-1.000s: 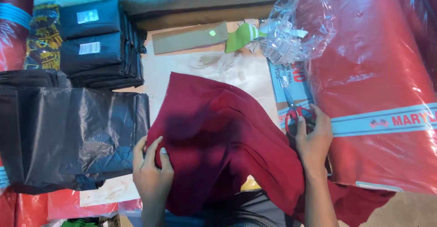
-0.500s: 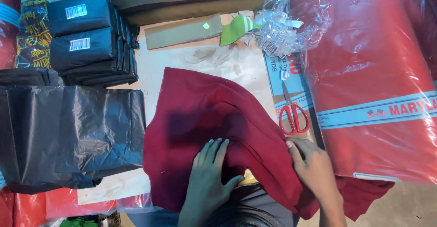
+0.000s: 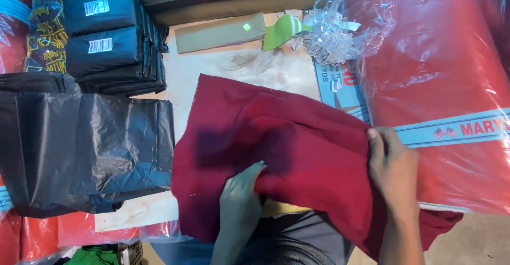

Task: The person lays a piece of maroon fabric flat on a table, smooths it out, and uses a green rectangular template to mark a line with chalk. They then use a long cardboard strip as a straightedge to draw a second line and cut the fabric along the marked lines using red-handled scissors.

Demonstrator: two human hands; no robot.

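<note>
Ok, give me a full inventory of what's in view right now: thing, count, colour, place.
Cloth: one, dark red, centre of table, under both hands.
Black plastic bags: a flat stack, left.
Dark wrapped packs: stack, count unclear, upper left.
Red plastic-wrapped roll: one, right.
Crumpled clear plastic: one, top centre-right.
Green piece: one, top centre.
Cardboard strip: one, tan, top centre.
Left hand: flat on cloth, lower centre.
Right hand: fingers gripping the cloth's right edge.

Left hand (image 3: 240,197) flat, fingers (image 3: 254,169) extended forward, right hand (image 3: 394,168) palm down, fingers curled
</note>
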